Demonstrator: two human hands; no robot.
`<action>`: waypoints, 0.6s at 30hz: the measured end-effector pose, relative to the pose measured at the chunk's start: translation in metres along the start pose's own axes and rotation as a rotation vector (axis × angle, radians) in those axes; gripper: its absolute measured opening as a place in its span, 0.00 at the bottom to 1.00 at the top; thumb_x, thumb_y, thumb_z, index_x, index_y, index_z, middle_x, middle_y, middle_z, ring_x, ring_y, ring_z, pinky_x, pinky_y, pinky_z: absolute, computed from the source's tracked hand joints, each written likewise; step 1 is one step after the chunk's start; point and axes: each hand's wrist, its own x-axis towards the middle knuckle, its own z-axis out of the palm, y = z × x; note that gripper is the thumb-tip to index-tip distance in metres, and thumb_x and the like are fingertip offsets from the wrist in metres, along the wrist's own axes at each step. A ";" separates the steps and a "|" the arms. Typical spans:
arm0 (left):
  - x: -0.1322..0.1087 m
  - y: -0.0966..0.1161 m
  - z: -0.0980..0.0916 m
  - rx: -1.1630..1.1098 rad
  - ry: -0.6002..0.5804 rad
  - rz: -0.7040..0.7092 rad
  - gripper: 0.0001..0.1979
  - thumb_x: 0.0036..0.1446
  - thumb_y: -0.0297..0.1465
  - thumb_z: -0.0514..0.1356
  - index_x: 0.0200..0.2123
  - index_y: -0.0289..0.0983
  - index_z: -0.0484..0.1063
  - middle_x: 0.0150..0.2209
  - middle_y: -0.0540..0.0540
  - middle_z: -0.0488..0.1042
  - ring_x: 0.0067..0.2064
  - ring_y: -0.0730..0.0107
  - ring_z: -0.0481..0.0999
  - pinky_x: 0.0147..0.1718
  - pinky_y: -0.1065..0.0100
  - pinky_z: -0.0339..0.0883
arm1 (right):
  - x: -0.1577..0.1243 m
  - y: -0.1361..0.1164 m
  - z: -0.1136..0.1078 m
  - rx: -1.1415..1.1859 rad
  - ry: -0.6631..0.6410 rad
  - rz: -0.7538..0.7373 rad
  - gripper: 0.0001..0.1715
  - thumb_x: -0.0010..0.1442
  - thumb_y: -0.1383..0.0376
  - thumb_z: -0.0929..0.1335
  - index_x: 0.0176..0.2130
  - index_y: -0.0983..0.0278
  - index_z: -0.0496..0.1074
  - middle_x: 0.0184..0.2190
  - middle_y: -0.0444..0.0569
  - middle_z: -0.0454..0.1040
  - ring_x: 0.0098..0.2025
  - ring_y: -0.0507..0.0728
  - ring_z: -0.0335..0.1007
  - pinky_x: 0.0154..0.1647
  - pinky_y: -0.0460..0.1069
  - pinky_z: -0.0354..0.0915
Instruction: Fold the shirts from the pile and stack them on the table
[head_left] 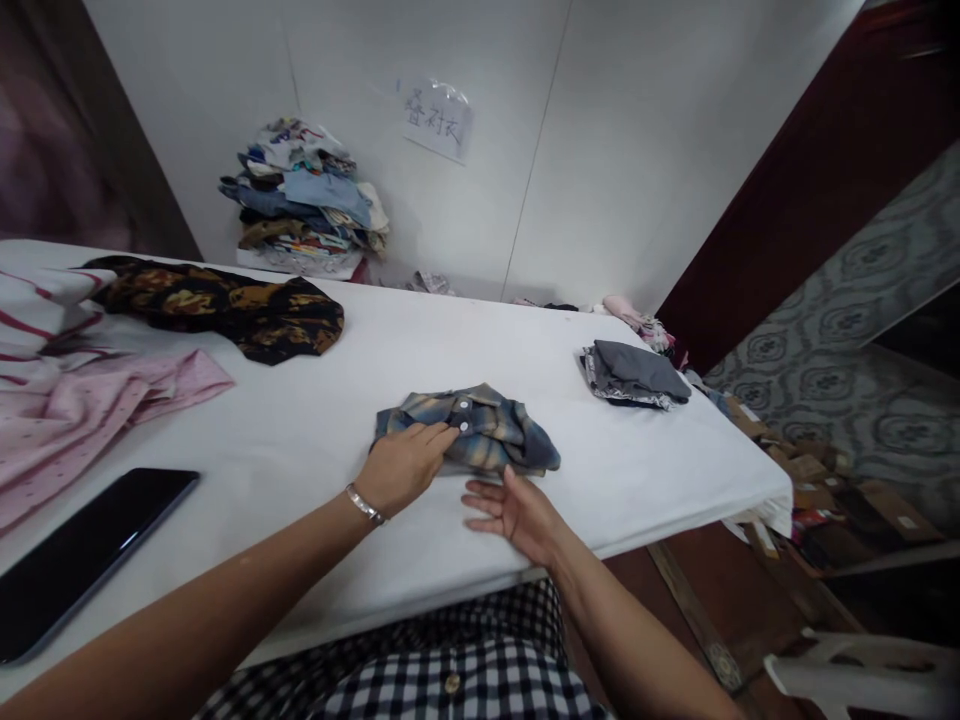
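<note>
Plaid shirt (pixel 480 432) lies folded into a small bundle near the front edge of the white counter (pixel 450 340), a little right of the middle. Bare white surface lies open behind it and to its left. The counter's right corner falls away just beyond a folded grey garment (pixel 634 375), which sits well apart from the shirt. Past that corner, cardboard boxes (pixel 814 472) lie on the floor. On the left side, a dark patterned garment (pixel 225 305), a pink cloth (pixel 90 410) and a red-striped cloth (pixel 37 305) take up the room, and a black phone (pixel 82 555) lies flat near the front edge. A pile of clothes (pixel 307 200) stands against the back wall under a paper note (pixel 437 120). The shirt is checked in blue, grey and tan, with white buttons showing along a fold on top and its layers bunched unevenly at the right end. The left hand (pixel 405 465), with a metal bracelet (pixel 365 505) at the wrist, rests palm down on the shirt's left end, fingers together and laid flat over the cloth, gripping nothing. The right hand (pixel 517 510) is open on the counter just in front of the shirt's near edge, fingers loosely spread and pointing left, thumb raised toward the cloth; whether the thumb touches it cannot be told.
</note>
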 end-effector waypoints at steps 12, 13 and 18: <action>-0.042 0.015 0.030 0.177 0.051 0.126 0.28 0.55 0.18 0.47 0.57 0.39 0.68 0.58 0.38 0.69 0.53 0.55 0.73 0.47 0.55 0.73 | 0.055 0.010 0.044 0.318 0.394 -0.225 0.12 0.45 0.70 0.73 0.34 0.65 0.74 0.29 0.46 0.79 0.27 0.52 0.74 0.24 0.45 0.69; -0.041 0.016 0.025 0.170 0.091 0.148 0.29 0.55 0.19 0.48 0.59 0.40 0.66 0.59 0.39 0.67 0.54 0.55 0.73 0.48 0.54 0.72 | 0.055 0.008 0.041 0.326 0.389 -0.241 0.11 0.45 0.70 0.73 0.33 0.65 0.73 0.27 0.45 0.78 0.25 0.51 0.73 0.23 0.44 0.68; -0.046 0.009 0.009 0.038 0.307 0.202 0.36 0.58 0.34 0.53 0.68 0.47 0.43 0.65 0.43 0.59 0.61 0.53 0.65 0.56 0.49 0.66 | 0.048 -0.022 0.019 0.302 0.336 -0.364 0.08 0.46 0.66 0.73 0.29 0.63 0.71 0.21 0.43 0.75 0.21 0.51 0.70 0.17 0.44 0.65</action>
